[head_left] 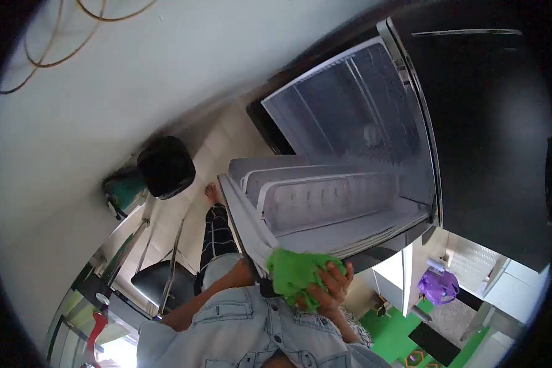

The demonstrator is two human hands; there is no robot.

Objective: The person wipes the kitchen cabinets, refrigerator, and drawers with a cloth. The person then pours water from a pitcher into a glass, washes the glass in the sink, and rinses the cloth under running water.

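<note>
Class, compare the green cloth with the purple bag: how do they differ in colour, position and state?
The green cloth is bright green; the purple bag is purple. The cloth is close to the wearer, at the open fridge door's edge, while the bag is farther off. The right hand grips the cloth; no hand touches the bag. Both look crumpled.

We're counting now: one open black fridge [484, 135], one fluffy green cloth [291, 270] at its edge, one bare foot [211, 193] left of it, one crumpled purple bag [438, 287] beyond.
</note>
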